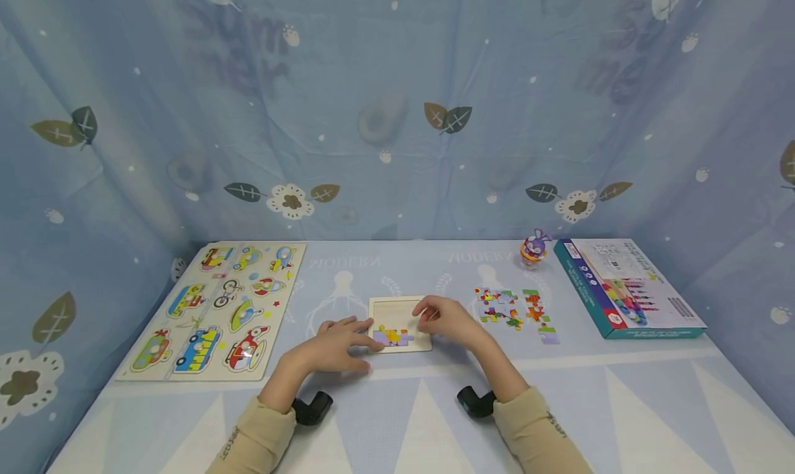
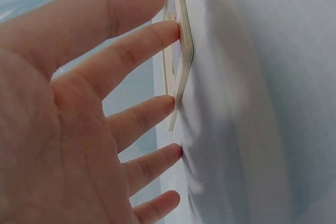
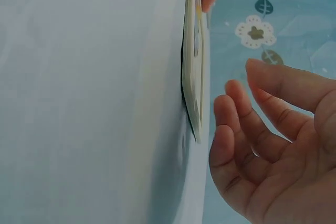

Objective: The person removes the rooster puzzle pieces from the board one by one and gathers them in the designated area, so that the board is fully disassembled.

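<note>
A small wooden puzzle tray [image 1: 400, 301] lies on the table, with joined yellow and purple jigsaw pieces [image 1: 393, 335] along its lower part. My left hand [image 1: 338, 343] rests at its left side with fingers spread. In the left wrist view, fingertips [image 2: 170, 30] touch the tray's pale edge [image 2: 185, 51]. Over the tray's right side hovers my right hand [image 1: 450, 320], its fingers loosely bent. The right wrist view shows these fingers [image 3: 223, 142] apart from the tray [image 3: 191, 87], with no piece visible in them; the index fingertip is hidden behind the thumb.
Loose, partly joined jigsaw pieces [image 1: 497, 305] lie right of the tray, beside a column of more pieces [image 1: 535, 308]. A small purple rabbit toy [image 1: 534, 248] stands behind them. A boxed set [image 1: 627, 288] lies far right. Vehicle picture boards [image 1: 214, 312] lie at left.
</note>
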{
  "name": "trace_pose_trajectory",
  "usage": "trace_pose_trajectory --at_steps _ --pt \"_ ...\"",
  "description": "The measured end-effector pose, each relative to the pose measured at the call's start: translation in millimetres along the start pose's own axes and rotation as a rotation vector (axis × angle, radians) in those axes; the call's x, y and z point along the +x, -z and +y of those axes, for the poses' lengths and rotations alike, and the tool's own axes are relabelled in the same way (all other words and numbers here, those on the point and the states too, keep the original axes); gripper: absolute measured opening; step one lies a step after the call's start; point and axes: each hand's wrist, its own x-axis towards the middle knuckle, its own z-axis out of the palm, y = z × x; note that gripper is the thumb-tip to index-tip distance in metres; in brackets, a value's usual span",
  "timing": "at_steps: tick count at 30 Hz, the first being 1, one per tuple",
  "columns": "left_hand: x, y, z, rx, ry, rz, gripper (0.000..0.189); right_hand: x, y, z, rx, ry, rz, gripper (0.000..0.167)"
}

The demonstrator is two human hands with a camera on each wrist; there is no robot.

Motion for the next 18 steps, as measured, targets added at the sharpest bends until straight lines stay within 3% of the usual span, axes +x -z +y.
trace_pose_trajectory --at_steps 9,18 --pt "-1.4 1.1 0.8 -0.011 -0.004 0.002 0.037 4.1 -11.8 -3.6 -0.118 0.038 -0.072 0.020" --pt "-1.4 1.4 0.9 -0.013 -0.012 0.001 0.036 3.5 -16.7 -11.4 -0.237 0.010 -0.136 0.028"
